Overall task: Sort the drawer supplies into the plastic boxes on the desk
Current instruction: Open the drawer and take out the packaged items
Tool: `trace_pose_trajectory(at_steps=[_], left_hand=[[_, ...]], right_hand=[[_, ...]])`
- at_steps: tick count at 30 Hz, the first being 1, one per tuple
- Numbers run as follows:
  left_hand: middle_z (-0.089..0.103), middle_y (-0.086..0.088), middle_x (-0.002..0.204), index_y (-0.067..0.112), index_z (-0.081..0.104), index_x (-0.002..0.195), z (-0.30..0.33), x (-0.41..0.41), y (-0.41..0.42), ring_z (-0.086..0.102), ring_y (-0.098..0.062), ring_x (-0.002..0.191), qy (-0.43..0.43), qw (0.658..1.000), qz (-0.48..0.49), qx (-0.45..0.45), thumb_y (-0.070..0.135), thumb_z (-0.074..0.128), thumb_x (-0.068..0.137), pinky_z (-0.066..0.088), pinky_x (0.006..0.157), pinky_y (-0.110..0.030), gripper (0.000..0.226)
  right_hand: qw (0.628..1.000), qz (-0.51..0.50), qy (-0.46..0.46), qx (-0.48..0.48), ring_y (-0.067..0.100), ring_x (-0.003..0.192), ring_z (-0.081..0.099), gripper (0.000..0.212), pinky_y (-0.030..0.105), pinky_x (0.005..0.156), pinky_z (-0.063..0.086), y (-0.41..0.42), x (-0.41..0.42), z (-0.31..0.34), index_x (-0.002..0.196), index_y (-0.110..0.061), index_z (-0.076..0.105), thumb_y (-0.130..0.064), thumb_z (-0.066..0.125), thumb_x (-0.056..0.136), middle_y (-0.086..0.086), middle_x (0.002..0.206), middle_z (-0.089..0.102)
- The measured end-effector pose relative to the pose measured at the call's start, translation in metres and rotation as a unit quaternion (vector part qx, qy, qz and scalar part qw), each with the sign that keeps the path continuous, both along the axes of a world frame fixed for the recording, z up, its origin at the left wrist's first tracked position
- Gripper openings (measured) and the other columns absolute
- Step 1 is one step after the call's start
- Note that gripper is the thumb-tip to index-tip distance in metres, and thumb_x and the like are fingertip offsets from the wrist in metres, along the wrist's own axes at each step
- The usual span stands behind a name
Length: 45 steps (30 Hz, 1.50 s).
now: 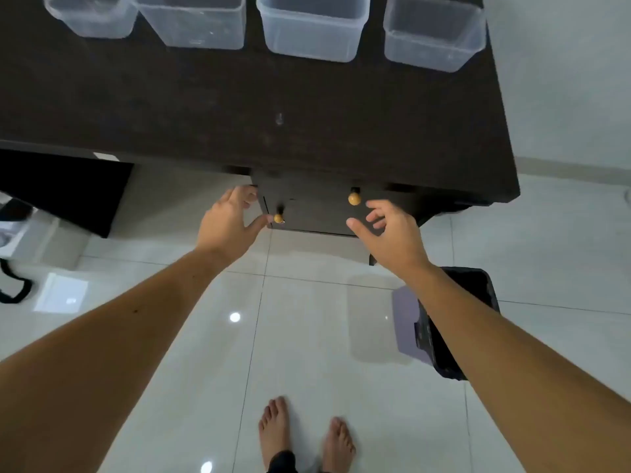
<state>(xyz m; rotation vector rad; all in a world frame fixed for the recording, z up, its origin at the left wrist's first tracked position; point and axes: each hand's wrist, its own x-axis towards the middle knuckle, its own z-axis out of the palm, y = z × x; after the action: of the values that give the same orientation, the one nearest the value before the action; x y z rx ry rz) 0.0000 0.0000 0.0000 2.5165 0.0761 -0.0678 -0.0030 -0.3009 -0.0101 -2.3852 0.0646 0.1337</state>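
You are at the opening step: the drawer [321, 206] at the centre of the frame, under the front edge of the dark desk [239, 107], appears shut, and no supplies are visible yet. They are presumably inside the drawer, hidden from view.

Your left hand [228, 223] is at centre left of the frame, spread wide and holding nothing. Its thumb tip touches or lies just beside the lower knob [279, 218], and its fingers reach toward the left edge of the drawer front. Your right hand [389, 233] is at centre right, also spread wide and empty, with curled fingers just below and to the right of the upper knob [354, 198]. It is near that knob but not touching it.

Next move, as judged from this position: close each hand on its knob and pull straight toward you. The two knobs sit at different heights in the frame; whether they belong to one drawer front or two cannot be told. Pull evenly so the drawer does not skew.

Four clear plastic boxes stand in a row along the top of the frame, on the far part of the desk. From upper left to upper right: the first box [92, 15], the second box [198, 22], the third box [312, 29] and the fourth box [433, 35]. All four are open at the top, and as far as their visible parts show, all are empty. Sorting has not begun.

A dark bin [467, 322] stands on the tiled floor at lower right, partly behind your right forearm. Its contents cannot be made out.
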Motion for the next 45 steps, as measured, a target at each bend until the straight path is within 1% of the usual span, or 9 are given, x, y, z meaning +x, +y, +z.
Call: trace_pose_trajectory(at_steps=[4, 10, 16, 19, 23, 28, 32, 35, 45], left_hand=[[0.066, -0.008, 0.134, 0.010, 0.059, 0.137, -0.021, 0.024, 0.005, 0.066, -0.028, 0.118, 0.005, 0.999, 0.042, 0.002, 0.047, 0.079, 0.089, 0.054, 0.100, -0.043, 0.064], [0.075, -0.005, 0.121, 0.010, 0.069, 0.123, -0.042, 0.040, 0.001, 0.072, -0.022, 0.106, -0.033, 0.995, 0.072, -0.053, 0.045, 0.076, 0.093, 0.059, 0.094, -0.038, 0.047], [0.077, -0.002, 0.107, 0.008, 0.072, 0.110, -0.049, 0.040, -0.005, 0.073, -0.015, 0.094, -0.083, 0.987, 0.094, -0.097, 0.024, 0.073, 0.098, 0.055, 0.085, -0.023, 0.020], [0.075, 0.008, 0.098, 0.010, 0.075, 0.105, -0.049, 0.039, -0.006, 0.074, -0.017, 0.089, -0.103, 0.984, 0.113, -0.094, 0.016, 0.069, 0.099, 0.056, 0.084, -0.025, 0.011], [0.076, 0.004, 0.093, 0.009, 0.074, 0.102, -0.050, 0.034, -0.001, 0.074, -0.018, 0.086, -0.110, 0.984, 0.106, -0.096, 0.023, 0.071, 0.099, 0.062, 0.085, -0.038, 0.014], [0.077, 0.001, 0.092, 0.008, 0.069, 0.100, -0.054, 0.021, 0.003, 0.073, -0.016, 0.083, -0.124, 0.981, 0.097, -0.109, 0.033, 0.074, 0.098, 0.062, 0.080, -0.035, 0.025], [0.073, 0.007, 0.091, 0.010, 0.069, 0.100, -0.055, 0.017, 0.007, 0.070, -0.012, 0.081, -0.121, 0.982, 0.084, -0.115, 0.031, 0.075, 0.097, 0.061, 0.080, -0.031, 0.022], [0.077, 0.001, 0.097, 0.009, 0.069, 0.105, -0.056, 0.013, 0.011, 0.071, -0.015, 0.085, -0.113, 0.985, 0.071, -0.113, 0.031, 0.074, 0.098, 0.060, 0.080, -0.030, 0.024], [0.077, -0.004, 0.102, 0.006, 0.067, 0.107, -0.063, 0.002, 0.019, 0.067, -0.014, 0.084, -0.113, 0.991, 0.033, -0.067, 0.028, 0.068, 0.102, 0.045, 0.070, -0.010, 0.023]], right_hand=[[0.999, -0.018, -0.021, -0.021, 0.015, 0.094, 0.066, 0.050, 0.044, 0.085, 0.060, 0.013, 0.020, -0.023, 0.122, -0.019, 0.067, -0.060, 0.068, 0.094, -0.006, 0.102, 0.069], [0.993, -0.054, -0.104, 0.003, 0.008, 0.067, 0.060, 0.035, 0.038, 0.071, 0.057, 0.026, 0.030, -0.036, 0.092, -0.013, 0.066, -0.046, 0.065, 0.101, -0.015, 0.071, 0.059], [0.987, -0.061, -0.146, 0.001, 0.017, 0.065, 0.062, 0.038, 0.044, 0.066, 0.058, 0.029, 0.028, -0.040, 0.089, -0.010, 0.069, -0.042, 0.059, 0.104, -0.009, 0.065, 0.060], [0.983, -0.056, -0.175, -0.016, 0.022, 0.065, 0.063, 0.038, 0.044, 0.064, 0.057, 0.029, 0.026, -0.041, 0.088, -0.010, 0.069, -0.042, 0.059, 0.104, 0.000, 0.067, 0.064], [0.979, -0.046, -0.196, -0.041, 0.022, 0.063, 0.061, 0.041, 0.045, 0.061, 0.055, 0.026, 0.021, -0.044, 0.081, -0.010, 0.065, -0.044, 0.058, 0.104, 0.001, 0.066, 0.063], [0.978, -0.037, -0.203, -0.013, 0.019, 0.064, 0.060, 0.039, 0.043, 0.060, 0.054, 0.026, 0.006, -0.045, 0.081, -0.010, 0.066, -0.041, 0.061, 0.104, -0.002, 0.067, 0.062], [0.979, -0.036, -0.203, -0.003, 0.019, 0.065, 0.060, 0.038, 0.043, 0.063, 0.054, 0.025, -0.001, -0.044, 0.081, -0.009, 0.067, -0.040, 0.061, 0.103, -0.001, 0.068, 0.064], [0.978, -0.038, -0.204, 0.007, 0.020, 0.065, 0.059, 0.040, 0.043, 0.062, 0.053, 0.026, -0.006, -0.045, 0.080, -0.009, 0.067, -0.041, 0.061, 0.103, -0.001, 0.068, 0.063], [0.978, -0.026, -0.206, 0.015, 0.019, 0.064, 0.058, 0.034, 0.040, 0.060, 0.051, 0.024, -0.022, -0.046, 0.078, -0.011, 0.066, -0.035, 0.063, 0.103, -0.002, 0.070, 0.062]])
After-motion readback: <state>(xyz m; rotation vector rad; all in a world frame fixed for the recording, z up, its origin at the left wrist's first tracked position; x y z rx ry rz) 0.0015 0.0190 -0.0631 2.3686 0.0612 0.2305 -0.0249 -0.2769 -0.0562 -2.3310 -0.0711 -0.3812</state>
